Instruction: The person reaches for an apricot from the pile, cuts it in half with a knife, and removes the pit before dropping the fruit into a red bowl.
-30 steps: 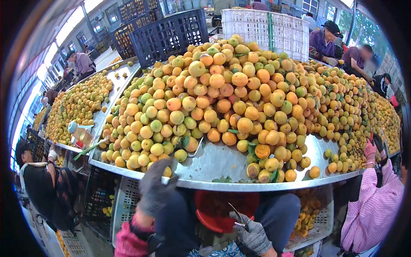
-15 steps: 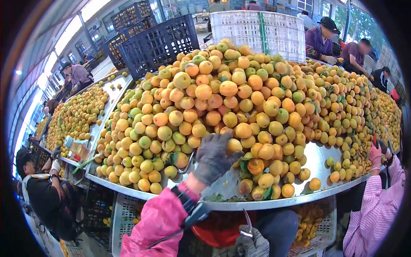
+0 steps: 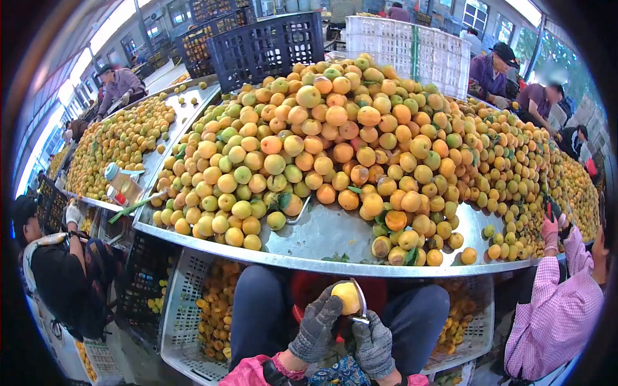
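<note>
In front of my lap, my left hand [image 3: 317, 329], in a grey glove, grips a yellow-orange apricot [image 3: 346, 298]. My right hand [image 3: 373, 349], gloved too, is closed on a small curved knife [image 3: 361, 301]. Its thin hooked blade curves along the right side of the fruit, and the handle is mostly hidden by my fingers. Beyond my hands a large heap of apricots [image 3: 270, 164] covers much of the metal table [image 3: 290, 251]. A red container [image 3: 308, 286] between my knees is mostly hidden.
White perforated crates [image 3: 187, 347] holding cut apricots stand beneath the table edge. A black crate [image 3: 267, 51] and a white crate [image 3: 412, 51] rise behind the heap. Co-workers sit at left [image 3: 58, 276] and right [image 3: 553, 309]; a bottle [image 3: 122, 183] stands on the left table.
My left hand has drawn back from the heap to my lap with an apricot in it. My right hand has risen slightly, bringing the knife against the fruit. The view has tipped downward.
</note>
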A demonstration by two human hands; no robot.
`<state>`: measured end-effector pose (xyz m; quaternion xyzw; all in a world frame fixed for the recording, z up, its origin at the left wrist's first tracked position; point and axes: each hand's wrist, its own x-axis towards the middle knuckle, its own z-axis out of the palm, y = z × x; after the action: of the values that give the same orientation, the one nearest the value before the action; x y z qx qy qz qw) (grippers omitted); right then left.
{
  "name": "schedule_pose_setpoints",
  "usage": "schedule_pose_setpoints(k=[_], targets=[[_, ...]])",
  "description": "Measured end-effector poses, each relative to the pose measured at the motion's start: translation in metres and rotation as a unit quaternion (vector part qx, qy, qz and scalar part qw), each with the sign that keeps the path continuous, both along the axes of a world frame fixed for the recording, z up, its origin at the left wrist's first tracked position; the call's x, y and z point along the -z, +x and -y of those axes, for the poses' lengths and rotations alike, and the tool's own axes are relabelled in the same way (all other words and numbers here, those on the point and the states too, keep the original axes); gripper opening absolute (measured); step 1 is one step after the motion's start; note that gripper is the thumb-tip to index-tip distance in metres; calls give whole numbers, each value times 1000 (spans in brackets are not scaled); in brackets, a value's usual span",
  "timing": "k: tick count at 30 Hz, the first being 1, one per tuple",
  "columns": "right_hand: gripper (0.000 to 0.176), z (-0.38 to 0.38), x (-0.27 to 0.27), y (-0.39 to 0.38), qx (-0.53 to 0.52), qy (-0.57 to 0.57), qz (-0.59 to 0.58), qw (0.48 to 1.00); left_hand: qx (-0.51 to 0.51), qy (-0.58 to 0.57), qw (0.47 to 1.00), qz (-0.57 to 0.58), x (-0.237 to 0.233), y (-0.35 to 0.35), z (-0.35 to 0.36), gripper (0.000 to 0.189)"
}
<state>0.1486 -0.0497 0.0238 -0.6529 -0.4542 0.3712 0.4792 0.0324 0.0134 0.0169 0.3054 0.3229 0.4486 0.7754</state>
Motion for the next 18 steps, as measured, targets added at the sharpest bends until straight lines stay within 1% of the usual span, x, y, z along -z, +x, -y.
schedule_pose_setpoints(k=[1, 2, 4, 5, 7, 8, 10, 13, 14, 18], targets=[[37, 2, 1, -4, 16, 27, 15, 999, 7, -15, 1000, 16, -3, -3, 4, 49], [37, 6, 3, -6, 12, 28, 18, 999, 3, -13, 1000, 18, -7, -5, 7, 49], [40, 11, 4, -7, 6, -11, -41, 999, -5, -52, 998, 33, -13, -6, 13, 59], [40, 13, 4, -6, 6, -10, -39, 999, -5, -51, 998, 35, -14, -7, 15, 59], [43, 15, -1, -6, -6, 17, 23, 1000, -4, -39, 997, 70, -16, -7, 16, 60], [43, 17, 1, -6, -6, 16, 25, 1000, -4, -40, 997, 71, -15, -7, 18, 60], [48, 20, 5, -6, -18, 21, 19, 999, 5, -10, 996, 94, -13, -8, 22, 51], [52, 20, 4, -9, -28, 23, -13, 999, 15, 3, 997, 70, -12, -1, 26, 54], [52, 20, 9, -7, -31, 22, -14, 999, 20, 3, 999, 50, -7, -3, 25, 54], [52, 27, 27, 6, -54, 18, -74, 996, 43, 10, 998, 33, -9, -5, 16, 51]])
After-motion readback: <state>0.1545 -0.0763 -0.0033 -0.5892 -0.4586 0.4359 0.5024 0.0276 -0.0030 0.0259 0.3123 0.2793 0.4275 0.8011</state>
